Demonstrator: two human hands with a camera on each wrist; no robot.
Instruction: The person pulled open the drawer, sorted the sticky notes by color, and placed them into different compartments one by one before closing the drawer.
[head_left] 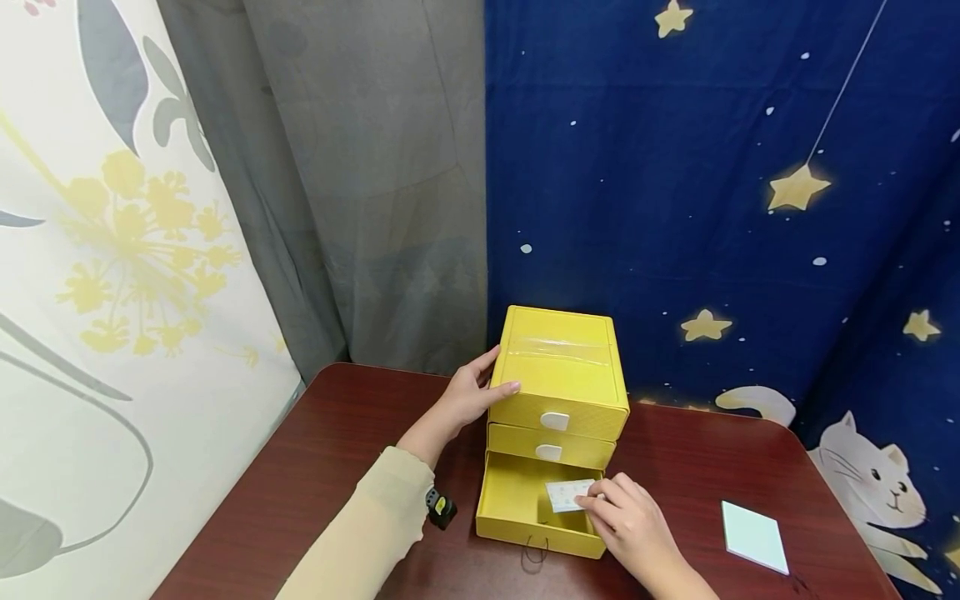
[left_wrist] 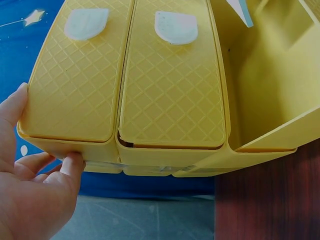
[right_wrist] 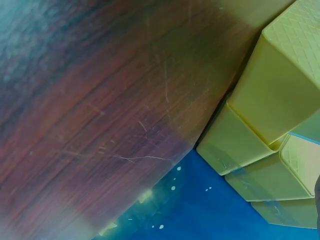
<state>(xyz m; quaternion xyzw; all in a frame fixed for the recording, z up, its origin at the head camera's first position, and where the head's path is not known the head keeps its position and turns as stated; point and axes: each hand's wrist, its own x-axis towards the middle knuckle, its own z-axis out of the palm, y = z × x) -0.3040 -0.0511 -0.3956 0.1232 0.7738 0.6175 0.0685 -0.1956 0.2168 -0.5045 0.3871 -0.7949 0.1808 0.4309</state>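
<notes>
A yellow drawer box point(head_left: 558, 354) with three stacked drawers stands on the table. My left hand point(head_left: 467, 393) holds its upper left corner, thumb on the top edge and fingers against the side, as the left wrist view also shows. The bottom drawer point(head_left: 498, 492) is pulled out, while the two upper drawers with white tabs are closed. Over the open drawer, my right hand point(head_left: 626, 521) pinches a small white card point(head_left: 566, 495) with a faint pattern between thumb and fingers. A corner of the card point(left_wrist: 242, 11) appears in the left wrist view.
On the dark red wooden table point(head_left: 360, 417), a pale green-white square pad point(head_left: 754, 537) lies to the right. A dark cord loop point(head_left: 536, 554) hangs at the drawer front. Behind the table hang a grey curtain point(head_left: 375, 183) and a blue star-patterned curtain point(head_left: 637, 183).
</notes>
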